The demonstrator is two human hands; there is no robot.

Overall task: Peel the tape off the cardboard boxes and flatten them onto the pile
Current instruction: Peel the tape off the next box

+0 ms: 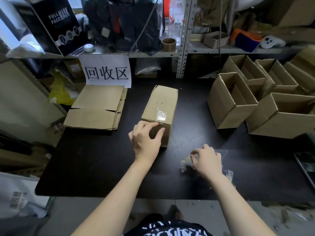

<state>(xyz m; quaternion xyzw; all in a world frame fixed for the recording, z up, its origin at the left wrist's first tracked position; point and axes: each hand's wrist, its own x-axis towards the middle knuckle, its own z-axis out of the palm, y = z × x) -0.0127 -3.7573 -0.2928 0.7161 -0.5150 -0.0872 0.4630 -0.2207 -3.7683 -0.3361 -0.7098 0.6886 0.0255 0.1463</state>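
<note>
A closed cardboard box (161, 104) lies in the middle of the black table (95, 164), with a crumpled end of clear tape (161, 115) stuck on its top near the front edge. My left hand (145, 142) is at the box's near end, its fingers curled over the top front edge and the thumb on the front face. My right hand (207, 161) rests on the table to the right, fingers pinching a wad of peeled tape (185, 162). A pile of flattened boxes (96, 108) lies at the back left.
Several open empty boxes (231, 101) stand at the right of the table. A paper sign (106, 72) hangs above the pile. A tape roll (168, 44) sits on the shelf behind. A dark phone (306, 165) lies at the table's right edge.
</note>
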